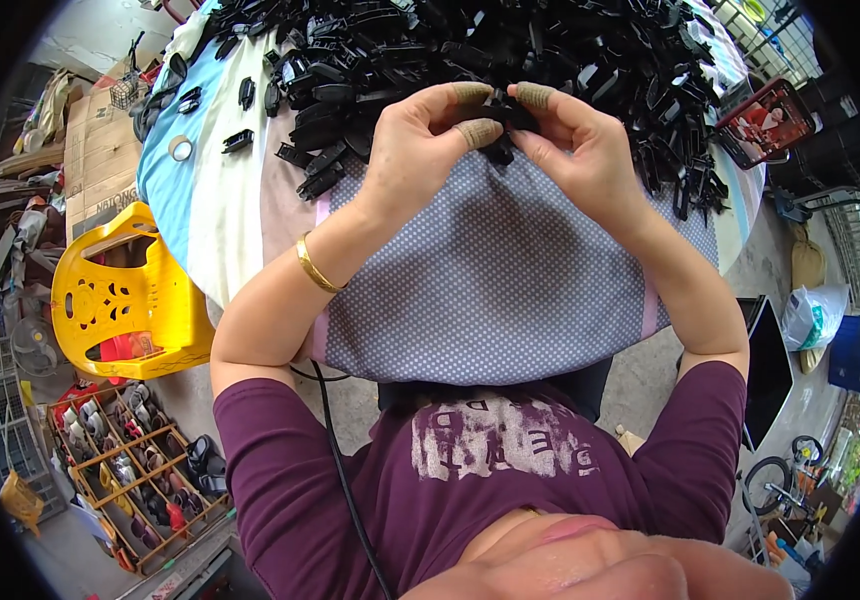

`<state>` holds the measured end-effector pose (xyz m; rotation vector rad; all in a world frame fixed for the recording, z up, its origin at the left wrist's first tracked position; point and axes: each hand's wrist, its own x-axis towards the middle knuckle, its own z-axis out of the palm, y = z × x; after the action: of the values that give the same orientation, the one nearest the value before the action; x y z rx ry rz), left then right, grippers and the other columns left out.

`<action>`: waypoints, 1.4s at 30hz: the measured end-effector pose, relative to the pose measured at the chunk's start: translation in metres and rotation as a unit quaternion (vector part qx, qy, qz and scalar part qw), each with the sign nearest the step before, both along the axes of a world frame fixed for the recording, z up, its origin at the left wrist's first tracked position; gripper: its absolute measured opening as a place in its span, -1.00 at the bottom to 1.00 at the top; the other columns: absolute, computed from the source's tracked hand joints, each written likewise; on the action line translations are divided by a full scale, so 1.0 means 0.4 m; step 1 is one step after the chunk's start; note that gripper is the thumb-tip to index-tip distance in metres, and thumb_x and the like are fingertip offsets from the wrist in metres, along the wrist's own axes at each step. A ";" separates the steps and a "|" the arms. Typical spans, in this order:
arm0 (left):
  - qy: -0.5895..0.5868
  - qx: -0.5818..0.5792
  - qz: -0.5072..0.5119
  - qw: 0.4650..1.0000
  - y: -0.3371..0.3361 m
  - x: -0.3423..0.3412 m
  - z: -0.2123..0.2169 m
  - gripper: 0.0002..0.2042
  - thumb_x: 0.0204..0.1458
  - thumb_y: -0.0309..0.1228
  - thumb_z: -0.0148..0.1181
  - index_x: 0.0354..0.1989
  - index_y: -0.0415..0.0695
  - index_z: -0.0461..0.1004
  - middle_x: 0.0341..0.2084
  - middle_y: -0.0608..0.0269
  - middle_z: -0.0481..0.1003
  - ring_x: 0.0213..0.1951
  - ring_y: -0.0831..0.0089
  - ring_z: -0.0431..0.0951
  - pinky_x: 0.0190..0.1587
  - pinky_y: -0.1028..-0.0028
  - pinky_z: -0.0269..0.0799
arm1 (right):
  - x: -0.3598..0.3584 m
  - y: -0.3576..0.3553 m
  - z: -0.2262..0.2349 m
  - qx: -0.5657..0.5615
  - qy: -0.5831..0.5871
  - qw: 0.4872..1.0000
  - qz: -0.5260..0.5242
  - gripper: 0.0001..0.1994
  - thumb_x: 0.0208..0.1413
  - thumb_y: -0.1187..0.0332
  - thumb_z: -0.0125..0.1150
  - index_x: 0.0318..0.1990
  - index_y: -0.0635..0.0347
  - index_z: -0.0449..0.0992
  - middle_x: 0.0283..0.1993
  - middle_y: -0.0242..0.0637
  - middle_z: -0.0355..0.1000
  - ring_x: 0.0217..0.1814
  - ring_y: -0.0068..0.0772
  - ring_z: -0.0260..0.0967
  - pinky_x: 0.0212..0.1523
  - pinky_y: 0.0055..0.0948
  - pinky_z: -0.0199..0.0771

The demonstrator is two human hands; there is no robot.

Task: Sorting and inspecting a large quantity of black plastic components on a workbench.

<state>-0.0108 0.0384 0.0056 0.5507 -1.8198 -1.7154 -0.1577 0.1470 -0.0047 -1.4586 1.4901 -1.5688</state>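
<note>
Both my hands meet over the near side of the heap, pinching one small black plastic part (518, 112) between them. My left hand (422, 135) is closed on its left end, with tan finger covers on thumb and forefinger. On the other end, my right hand (578, 140) is closed too, a tan cover on one fingertip. Fingers hide much of the part, so its exact kind is unclear. Just beyond lies a large pile of similar black plastic parts (380, 65). Below my hands a grey dotted cloth (470, 290) with pink edges covers the table's near side.
A roll of tape (180, 148) and a few loose black parts (238, 141) lie on the striped tablecloth (220, 220) at left. A phone (765, 122) stands at the right edge. A yellow chair (130, 300), a shoe rack (135, 470) and a black cable (335, 450) are nearby.
</note>
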 end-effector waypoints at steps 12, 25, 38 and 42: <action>0.043 0.025 0.023 0.998 0.030 0.000 -0.011 -0.66 -0.04 -0.60 0.19 -0.04 -0.29 0.42 -0.24 0.18 0.52 -0.23 0.52 0.52 -0.13 0.59 0.45 | 0.015 0.008 0.008 -0.091 0.288 0.950 -0.082 -0.68 -0.09 0.56 0.26 -0.10 0.36 0.47 -0.19 -0.13 0.49 -0.19 -0.41 0.49 -0.18 -0.51 0.52; 0.132 0.015 -0.128 0.983 -0.007 0.014 0.000 -0.74 0.01 -0.56 0.13 -0.09 -0.23 0.48 -0.23 0.15 0.53 -0.17 0.46 0.52 -0.06 0.53 0.43 | 0.010 0.018 0.023 0.070 0.167 0.983 0.019 -0.74 -0.02 0.38 0.28 -0.21 0.35 0.48 -0.39 -0.28 0.46 -0.39 -0.61 0.39 -0.37 -0.61 0.42; -0.182 -0.260 -0.207 0.925 0.023 0.036 0.065 -0.59 -0.09 -0.41 0.26 -0.02 -0.21 0.44 -0.36 0.17 0.55 -0.36 0.52 0.52 -0.23 0.54 0.44 | -0.126 0.016 0.052 0.064 0.294 0.953 0.029 -0.75 -0.03 0.44 0.23 -0.16 0.29 0.51 -0.32 -0.28 0.48 -0.35 -0.56 0.42 -0.32 -0.60 0.45; -0.197 -0.430 -0.171 0.864 0.000 0.049 0.069 -0.73 -0.15 -0.33 0.30 -0.27 -0.19 0.54 -0.41 0.21 0.44 -0.44 0.46 0.43 -0.37 0.54 0.38 | -0.067 0.004 0.035 -0.078 0.459 0.885 -0.016 -0.85 -0.11 0.40 0.28 -0.36 0.23 0.54 -0.38 -0.26 0.44 -0.35 -0.30 0.41 -0.35 -0.47 0.43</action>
<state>0.0086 0.0384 0.0332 0.1934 -2.8398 -0.8029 -0.1847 0.1485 0.0093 -2.4870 1.8825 -1.0319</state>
